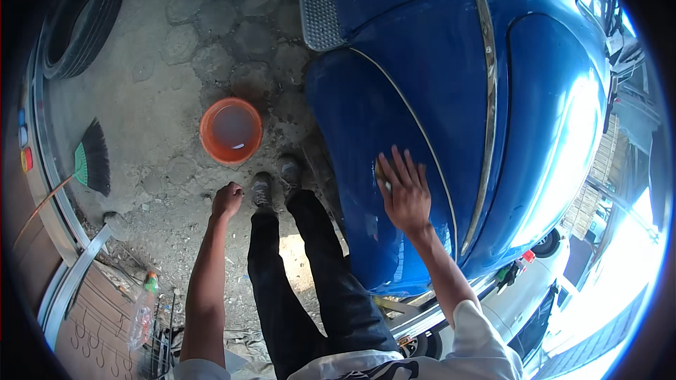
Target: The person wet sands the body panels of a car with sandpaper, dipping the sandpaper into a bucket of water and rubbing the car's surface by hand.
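My right hand (pixel 407 200) lies palm down on the blue car fender (pixel 364 132), fingers extended and slightly apart. Beneath its thumb and forefinger show the edges of a small yellowish and pale pad (pixel 378 171), mostly hidden by the hand. The fender is glossy and bordered by a pale curved seam strip. My left hand (pixel 227 200) hangs over the ground with its fingers curled; nothing is visible in it. Above that hand in the view stands an orange bucket (pixel 205 134) holding cloudy liquid and a small white item.
A tire (pixel 108 21) and a green broom (pixel 87 163) are at the left. The ribbed running board (pixel 322 16) adjoins the fender. Wire hooks (pixel 95 345) and a clear plastic bag (pixel 141 316) are at lower left. A pale car (pixel 523 295) stands at lower right.
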